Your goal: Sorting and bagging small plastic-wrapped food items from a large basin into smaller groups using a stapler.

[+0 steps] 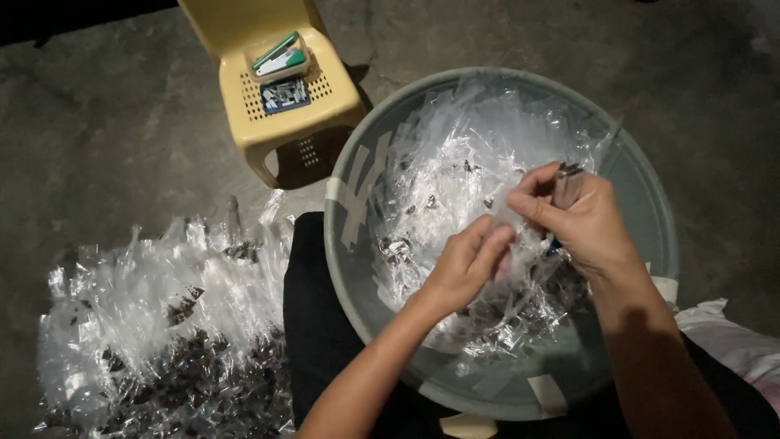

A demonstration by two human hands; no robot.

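The person's right hand (587,223) covers most of a slim metal tool (566,184), so only its upper end shows and its kind cannot be told, and the small clear plastic packet (505,218) pinched between both hands is too blurred to show its contents. The pale yellow plastic chair (280,89) is cut off by the top edge, and the small items in the box on its seat are too small to identify. The heap of clear plastic packets (162,325) on the floor runs past the bottom edge, and the round grey plastic basin (357,268) hides the person's lap.
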